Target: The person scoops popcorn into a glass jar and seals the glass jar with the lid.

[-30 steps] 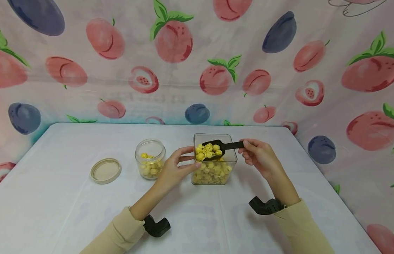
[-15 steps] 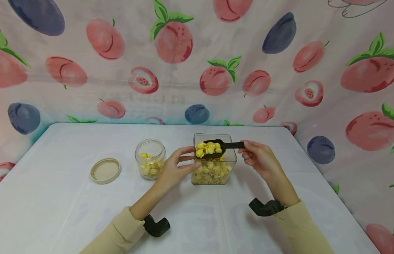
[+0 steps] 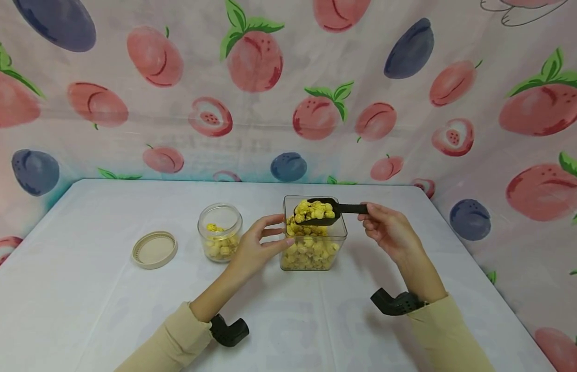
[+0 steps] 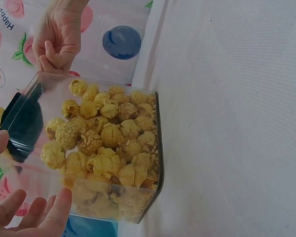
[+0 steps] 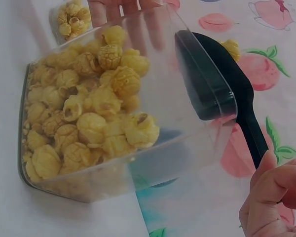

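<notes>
A clear square container (image 3: 312,256) partly filled with yellow popcorn (image 4: 103,148) stands on the table. My right hand (image 3: 388,232) pinches the handle of a black scoop (image 3: 346,208), held over the container's open top. Popcorn fills the scoop's bowl; in the right wrist view the bowl (image 5: 204,79) shows partly through the clear wall. My left hand (image 3: 258,245) rests against the container's left side, its fingers (image 4: 59,212) fairly straight and spread. Just left of that hand is a round clear jar (image 3: 218,232), without its lid, holding some popcorn.
A round beige lid (image 3: 155,250) lies left of the jar. White cloth covers the table (image 3: 288,320), and a fruit-print cloth (image 3: 251,119) hangs behind it. Each wrist wears a black camera mount, such as the right one (image 3: 395,302).
My right hand has moved up and to the right with the loaded scoop, raising it from the popcorn inside the container. My left hand has stayed at the container's side.
</notes>
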A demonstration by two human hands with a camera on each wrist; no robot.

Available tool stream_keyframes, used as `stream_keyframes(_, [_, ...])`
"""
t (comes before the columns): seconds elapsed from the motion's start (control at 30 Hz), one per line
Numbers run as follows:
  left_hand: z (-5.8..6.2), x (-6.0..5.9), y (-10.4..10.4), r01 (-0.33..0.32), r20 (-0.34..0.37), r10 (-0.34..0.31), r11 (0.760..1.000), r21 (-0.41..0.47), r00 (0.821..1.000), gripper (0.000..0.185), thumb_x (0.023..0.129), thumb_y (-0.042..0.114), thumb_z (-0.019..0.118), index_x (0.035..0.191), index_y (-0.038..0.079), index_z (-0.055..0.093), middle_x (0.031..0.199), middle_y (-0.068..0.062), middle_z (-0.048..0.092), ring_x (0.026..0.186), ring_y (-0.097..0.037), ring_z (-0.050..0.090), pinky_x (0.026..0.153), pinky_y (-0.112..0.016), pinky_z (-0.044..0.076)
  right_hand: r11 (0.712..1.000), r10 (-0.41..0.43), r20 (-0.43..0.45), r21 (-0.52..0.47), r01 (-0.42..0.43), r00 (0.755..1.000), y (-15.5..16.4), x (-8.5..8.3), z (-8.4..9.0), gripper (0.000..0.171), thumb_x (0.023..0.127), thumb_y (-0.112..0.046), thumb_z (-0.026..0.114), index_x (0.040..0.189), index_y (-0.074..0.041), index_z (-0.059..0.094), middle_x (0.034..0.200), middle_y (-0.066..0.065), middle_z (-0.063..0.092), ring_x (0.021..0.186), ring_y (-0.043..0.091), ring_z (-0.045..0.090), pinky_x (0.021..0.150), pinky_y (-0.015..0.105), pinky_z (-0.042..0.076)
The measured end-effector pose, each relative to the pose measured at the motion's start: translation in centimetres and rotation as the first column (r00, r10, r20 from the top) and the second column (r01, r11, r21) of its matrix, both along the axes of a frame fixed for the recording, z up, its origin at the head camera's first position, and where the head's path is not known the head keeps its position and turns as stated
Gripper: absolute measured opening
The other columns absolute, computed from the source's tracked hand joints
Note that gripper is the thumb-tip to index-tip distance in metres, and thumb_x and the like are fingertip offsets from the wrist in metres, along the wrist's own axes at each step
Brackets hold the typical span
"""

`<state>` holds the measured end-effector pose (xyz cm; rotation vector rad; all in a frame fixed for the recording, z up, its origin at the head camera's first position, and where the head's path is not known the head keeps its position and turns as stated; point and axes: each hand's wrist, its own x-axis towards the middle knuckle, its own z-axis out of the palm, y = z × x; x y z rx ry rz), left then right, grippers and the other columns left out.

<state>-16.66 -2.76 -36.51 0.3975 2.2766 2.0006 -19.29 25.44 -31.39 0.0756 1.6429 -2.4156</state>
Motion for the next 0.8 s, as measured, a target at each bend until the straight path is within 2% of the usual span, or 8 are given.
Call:
stream_keyframes(0.4, [-0.1, -0.1, 0.0, -0.004, 0.004, 0.004, 1.0, 0.001, 1.0, 0.056, 0.083, 0.022, 0.071, 0.134, 0.018, 0.047, 0.136, -0.003, 0.048, 0.119, -0.025, 0.053, 0.088, -0.036, 0.052, 0.998, 0.032, -0.037, -0.057, -0.034, 0.999, -0.5, -0.1, 1.0, 0.015, 0.097, -0.012, 0.048, 0.098, -0.005, 0.061, 0.07, 0.004, 0.067, 0.053, 0.01, 0.049, 0.045, 0.014, 0.039])
stream_keyframes(0.6, [0.0, 0.0, -0.1, -0.001, 0.021, 0.001, 1.0, -0.008, 1.0, 0.056, 0.083, 0.024, 0.071, 0.133, 0.018, 0.047, 0.136, -0.003, 0.048, 0.119, -0.025, 0.052, 0.088, -0.037, 0.052, 0.991, 0.059, -0.073, -0.116, -0.068, 0.996, -1.1, -0.3, 1.4, 0.017, 0.098, -0.01, 0.045, 0.098, -0.003, 0.06, 0.07, 0.006, 0.067, 0.052, 0.01, 0.048, 0.043, 0.014, 0.036])
stream_keyframes(0.7, [0.1, 0.1, -0.5, 0.01, -0.006, -0.01, 1.0, 0.02, 1.0, 0.055, 0.084, 0.019, 0.069, 0.134, 0.013, 0.047, 0.136, -0.007, 0.048, 0.12, -0.026, 0.05, 0.092, -0.039, 0.051, 0.987, 0.074, -0.084, -0.134, -0.084, 0.994, -1.5, -0.3, 1.6, 0.018, 0.098, -0.01, 0.044, 0.097, -0.003, 0.061, 0.07, 0.006, 0.067, 0.053, 0.01, 0.047, 0.044, 0.014, 0.035])
stream_keyframes(0.8, [0.1, 0.3, -1.1, 0.018, -0.069, -0.015, 0.999, 0.051, 0.998, 0.052, 0.085, 0.014, 0.068, 0.133, 0.009, 0.047, 0.135, -0.012, 0.048, 0.12, -0.029, 0.049, 0.095, -0.041, 0.048, 0.986, 0.084, -0.091, -0.139, -0.096, 0.992, -1.9, -0.3, 1.8, 0.019, 0.098, -0.01, 0.044, 0.096, -0.003, 0.061, 0.071, 0.006, 0.066, 0.053, 0.01, 0.046, 0.044, 0.014, 0.034])
